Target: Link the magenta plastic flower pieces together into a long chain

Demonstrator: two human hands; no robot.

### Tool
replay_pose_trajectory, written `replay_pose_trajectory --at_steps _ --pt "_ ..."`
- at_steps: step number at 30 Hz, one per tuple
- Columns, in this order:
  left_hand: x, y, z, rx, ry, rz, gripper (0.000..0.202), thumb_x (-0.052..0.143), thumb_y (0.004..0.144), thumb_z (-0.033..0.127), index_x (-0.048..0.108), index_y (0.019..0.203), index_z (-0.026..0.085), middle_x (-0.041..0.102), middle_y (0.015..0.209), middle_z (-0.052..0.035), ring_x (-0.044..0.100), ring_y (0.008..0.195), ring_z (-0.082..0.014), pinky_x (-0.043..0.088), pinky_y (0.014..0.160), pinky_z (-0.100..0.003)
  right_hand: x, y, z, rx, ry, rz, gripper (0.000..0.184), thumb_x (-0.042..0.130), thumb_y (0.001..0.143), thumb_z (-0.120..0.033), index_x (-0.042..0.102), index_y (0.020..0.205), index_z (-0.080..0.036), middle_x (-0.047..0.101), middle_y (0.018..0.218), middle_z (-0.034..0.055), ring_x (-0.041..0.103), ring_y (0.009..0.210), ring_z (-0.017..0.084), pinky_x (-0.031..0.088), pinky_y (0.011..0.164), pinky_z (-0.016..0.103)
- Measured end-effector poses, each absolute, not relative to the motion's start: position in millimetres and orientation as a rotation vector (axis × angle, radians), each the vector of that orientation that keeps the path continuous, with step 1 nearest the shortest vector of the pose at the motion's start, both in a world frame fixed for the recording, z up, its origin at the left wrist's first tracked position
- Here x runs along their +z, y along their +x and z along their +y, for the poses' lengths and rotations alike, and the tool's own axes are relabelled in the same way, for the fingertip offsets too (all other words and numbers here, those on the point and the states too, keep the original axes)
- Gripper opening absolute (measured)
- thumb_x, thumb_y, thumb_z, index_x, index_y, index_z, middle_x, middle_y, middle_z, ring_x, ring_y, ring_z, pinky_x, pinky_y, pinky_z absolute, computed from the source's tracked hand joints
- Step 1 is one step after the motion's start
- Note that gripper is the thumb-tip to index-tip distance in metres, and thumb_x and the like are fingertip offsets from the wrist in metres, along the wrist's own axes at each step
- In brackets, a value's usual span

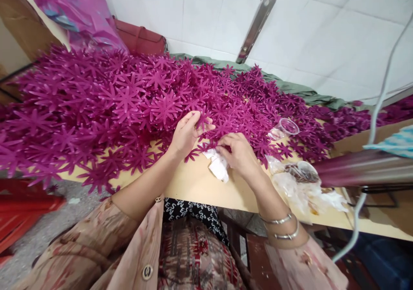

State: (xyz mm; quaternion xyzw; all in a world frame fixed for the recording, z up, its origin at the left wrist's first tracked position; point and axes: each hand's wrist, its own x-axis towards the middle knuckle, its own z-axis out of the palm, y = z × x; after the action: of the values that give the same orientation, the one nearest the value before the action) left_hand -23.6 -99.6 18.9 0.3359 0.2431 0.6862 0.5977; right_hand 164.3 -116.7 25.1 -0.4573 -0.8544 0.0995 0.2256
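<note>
- Magenta flower pieces (pixel 129 105), flat star shapes with many narrow petals, lie heaped across the counter (pixel 193 186) just beyond both hands; the petals point every way, so the heap has no single long axis.
- The left hand (pixel 189 133) lies at the near edge of the heap, fingers stretched forward and loosely curled, its fingertips pinching one flower piece (pixel 206 120) that stands tilted against them.
- The right hand (pixel 238 152) sits just beside the left, knuckles up, fingers bent down onto the flower pieces under it; whether it grips one I cannot tell.
- A crumpled white scrap (pixel 217 166) lies on the counter between the two hands, touching the right hand's underside.
- Two silver bangles (pixel 284 227) circle the right wrist.
- To the right of the right hand stand a clear plastic cup (pixel 288 126) and, nearer, crinkled clear plastic bags (pixel 303 182).
- A white cable (pixel 374 122) hangs down in front of the counter's right end.
- Below the hands, black cloth (pixel 193 212) on the lap bears repeated white letters, "S" and "E" among them; the word is not clear.
- Far left beyond the heap: a pink plastic bag (pixel 80 14) and a red bag (pixel 138 38) against the tiled wall (pixel 290 23).
</note>
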Motion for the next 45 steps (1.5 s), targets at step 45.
replay_pose_trajectory --at_steps 45 --pt "-4.4 -40.5 -29.2 1.177 1.082 0.742 0.027 0.071 0.086 0.043 0.067 0.080 0.017 0.063 0.070 0.0037 0.059 0.064 -0.0094 0.048 0.068 -0.023 13.5 146.5 -72.1 0.144 -1.003 -1.882 0.027 0.067 0.092 -0.013 0.070 0.117 -0.021 0.075 0.107 0.0096 0.070 0.102 0.023 0.055 0.095 0.041"
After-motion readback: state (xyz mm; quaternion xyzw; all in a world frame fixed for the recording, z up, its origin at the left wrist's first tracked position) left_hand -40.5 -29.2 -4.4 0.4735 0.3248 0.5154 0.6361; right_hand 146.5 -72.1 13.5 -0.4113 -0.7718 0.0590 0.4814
